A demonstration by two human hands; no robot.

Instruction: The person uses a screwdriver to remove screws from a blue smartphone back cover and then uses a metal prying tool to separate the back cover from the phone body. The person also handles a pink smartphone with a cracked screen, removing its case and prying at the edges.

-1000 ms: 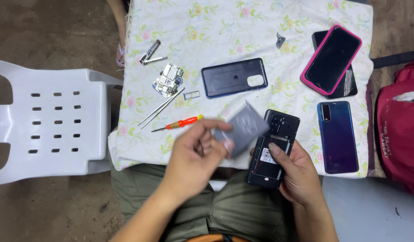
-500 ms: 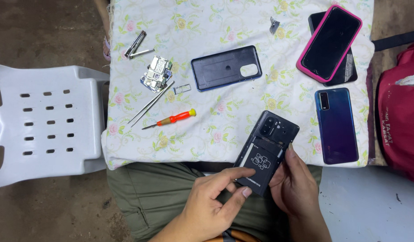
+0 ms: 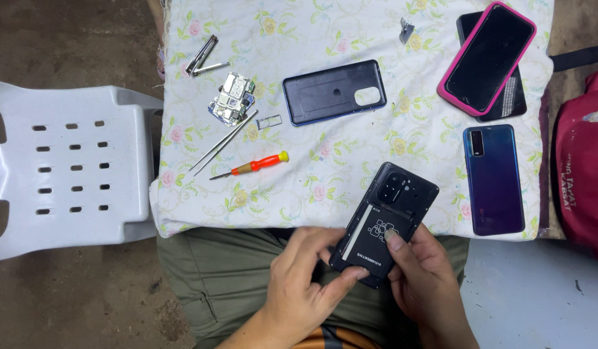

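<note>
1. The opened phone (image 3: 386, 223) sits in both your hands, just off the near edge of the cloth-covered table (image 3: 350, 39) and above your lap, its back cover off and the dark inside facing up.
2. Its long axis runs on a diagonal: the camera end points up and to the right, toward the table, and the bottom end points down and to the left, toward you. The battery fills the lower half.
3. Your right hand (image 3: 425, 284) is wrapped around the phone's right edge and lower part, with the thumb pressed flat on the battery.
4. Your left hand (image 3: 305, 284) is curled against the phone's lower left corner, fingertips touching its bottom edge and side.
5. On the table beyond the camera end lies a dark back cover (image 3: 334, 92), well apart from the phone.
6. To the left of that lie a small orange-handled screwdriver (image 3: 250, 167), a pair of tweezers (image 3: 222, 142), a bare circuit board (image 3: 232, 98) and a small card tray (image 3: 268, 121).
7. To the right lie a blue-purple phone (image 3: 493, 178) and, farther off, a pink-cased phone (image 3: 486, 57).
8. A white plastic chair (image 3: 66, 161) stands to the left of the table.
</note>
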